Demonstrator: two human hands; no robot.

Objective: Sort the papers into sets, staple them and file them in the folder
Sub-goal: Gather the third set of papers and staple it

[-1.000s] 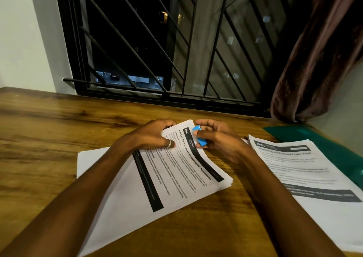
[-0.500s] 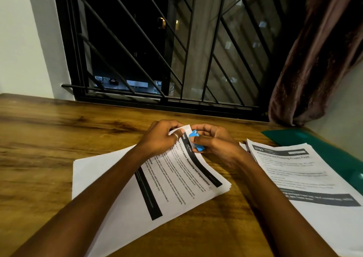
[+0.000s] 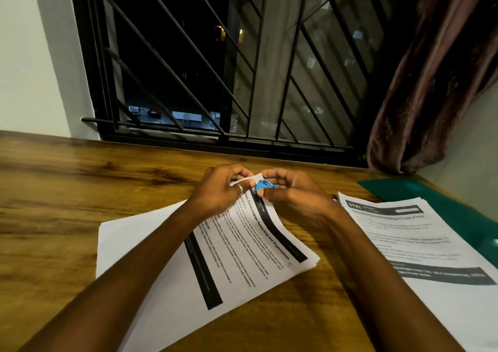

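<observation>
Just between right hand (image 3: 295, 196) fingers (image 3: 280, 174), blue stapler (image 3: 263, 186) at corner of papers (image 3: 242, 246)

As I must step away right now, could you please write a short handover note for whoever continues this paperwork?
Left hand pinches the top corner of the Kitchen Consumables set, which lies on the wooden table.
Right hand grips the small blue stapler at that same corner.
A second stack, headed 3793, lies to the right, partly on the green folder.
Done: papers apparently sorted into sets; no staple is visible yet.
Left: finish stapling, then file both in the folder.
</observation>
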